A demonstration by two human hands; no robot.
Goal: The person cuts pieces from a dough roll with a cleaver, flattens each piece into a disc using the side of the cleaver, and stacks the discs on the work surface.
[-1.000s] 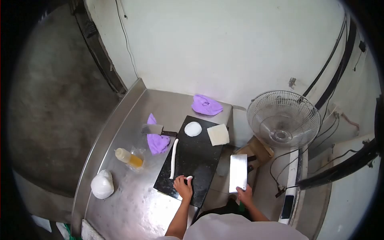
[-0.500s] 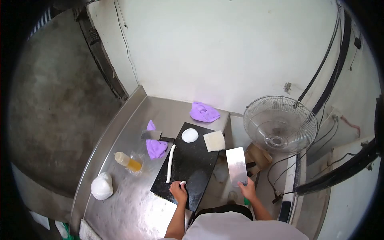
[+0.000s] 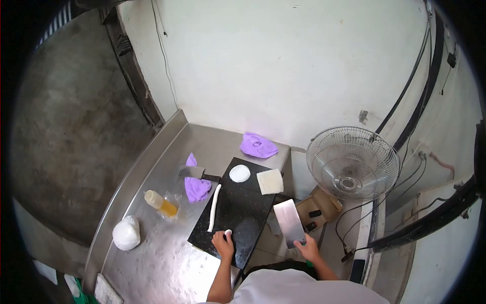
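On the black board point(image 3: 242, 215) my left hand point(image 3: 223, 245) is closed at the near left edge, its fingertips on a small white piece of dough point(image 3: 228, 232). A long white dough rope point(image 3: 214, 207) lies just beyond those fingers along the board's left side. My right hand point(image 3: 308, 249) grips a cleaver point(image 3: 289, 222) at its lower end; the broad, shiny blade points away from me, off the board's right side. The handle is hidden in my fist. Farther up the board are a white round dish or disc point(image 3: 239, 174) and a folded cream cloth point(image 3: 270, 181).
A second cleaver point(image 3: 192, 172) lies across a purple cloth point(image 3: 197, 189) left of the board. A squeeze bottle of yellow liquid point(image 3: 161, 203) and a white wrapped lump point(image 3: 126, 233) rest on the steel table point(image 3: 152, 263). At right are a wire fan point(image 3: 353, 162) and an open cardboard box point(image 3: 324, 205).
My right hand has brought the cleaver left, nearer the board, and its blade now tilts more to the left. My left hand stays by the small dough piece. The view has shifted slightly.
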